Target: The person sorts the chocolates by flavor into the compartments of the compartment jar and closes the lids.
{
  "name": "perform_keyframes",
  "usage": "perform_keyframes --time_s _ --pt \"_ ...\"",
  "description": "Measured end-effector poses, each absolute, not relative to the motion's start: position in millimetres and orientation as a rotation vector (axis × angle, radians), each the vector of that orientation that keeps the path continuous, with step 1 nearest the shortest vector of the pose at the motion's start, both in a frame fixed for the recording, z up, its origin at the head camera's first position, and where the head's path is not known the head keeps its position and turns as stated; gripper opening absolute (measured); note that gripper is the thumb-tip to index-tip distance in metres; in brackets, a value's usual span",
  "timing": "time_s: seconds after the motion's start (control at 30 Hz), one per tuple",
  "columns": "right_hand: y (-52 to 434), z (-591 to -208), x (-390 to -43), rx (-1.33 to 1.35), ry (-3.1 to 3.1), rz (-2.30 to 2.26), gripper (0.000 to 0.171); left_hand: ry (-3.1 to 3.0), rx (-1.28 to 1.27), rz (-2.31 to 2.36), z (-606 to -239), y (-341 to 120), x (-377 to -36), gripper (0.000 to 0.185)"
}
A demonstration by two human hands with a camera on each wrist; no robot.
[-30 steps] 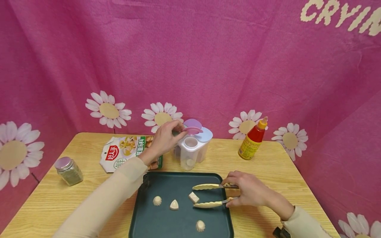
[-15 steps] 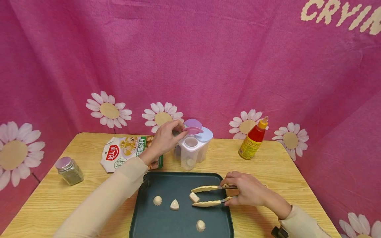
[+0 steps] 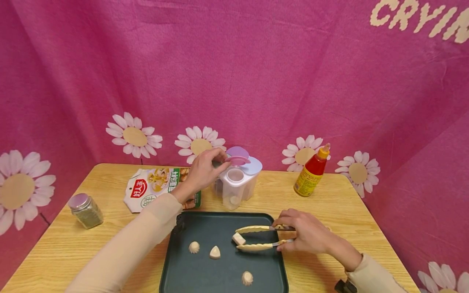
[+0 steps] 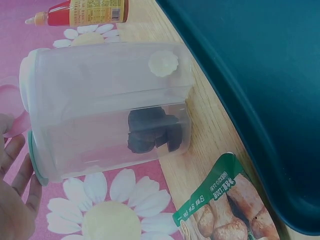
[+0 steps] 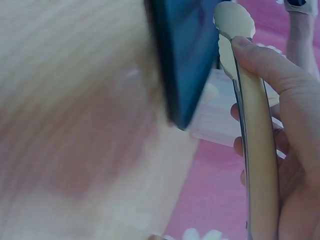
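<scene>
My left hand pinches the raised pink lid of a clear plastic divided container. The compartment beneath that lid is uncovered, and a small white piece lies at its bottom. Dark chunks fill part of a neighbouring compartment in the left wrist view. My right hand holds cream-tipped tongs over the dark tray. Their tips are spread around a white block-shaped piece; the lower tip lies close against it, but whether it touches I cannot tell.
Several other white pieces lie on the tray, including a triangular one. A printed food packet lies left of the container. A spice jar stands at the left, and a red sauce bottle at the back right.
The tongs narrowed slightly and shifted a little towards the back of the tray around the white block. The left hand stays in place on the pink lid.
</scene>
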State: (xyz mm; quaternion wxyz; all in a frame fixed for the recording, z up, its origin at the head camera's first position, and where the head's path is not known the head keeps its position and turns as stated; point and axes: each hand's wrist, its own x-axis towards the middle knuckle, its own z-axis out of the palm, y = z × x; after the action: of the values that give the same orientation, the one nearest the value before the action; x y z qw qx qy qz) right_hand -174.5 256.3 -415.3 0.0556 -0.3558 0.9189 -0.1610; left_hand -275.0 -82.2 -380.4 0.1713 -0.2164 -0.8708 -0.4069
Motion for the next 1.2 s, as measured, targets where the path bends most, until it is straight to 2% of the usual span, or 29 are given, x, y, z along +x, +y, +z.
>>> perform_keyframes --time_s 0.33,0.63,1.2 --pt "257.2 -374.4 -187.5 -1.238 3.014 -0.515 0.050 -2.473 -0.611 -1.145 -380.3 -81.8 -274.9 0.017" --pt "253.3 -339.4 -215.6 -1.292 3.082 -0.561 0.053 -2.465 -0.616 -1.149 -380.7 -82.2 -275.9 0.016" --pt "242.4 -328.3 -255.1 -1.136 3.062 -0.545 0.052 -2.450 -0.632 -1.144 -382.9 -83.0 -277.1 0.016"
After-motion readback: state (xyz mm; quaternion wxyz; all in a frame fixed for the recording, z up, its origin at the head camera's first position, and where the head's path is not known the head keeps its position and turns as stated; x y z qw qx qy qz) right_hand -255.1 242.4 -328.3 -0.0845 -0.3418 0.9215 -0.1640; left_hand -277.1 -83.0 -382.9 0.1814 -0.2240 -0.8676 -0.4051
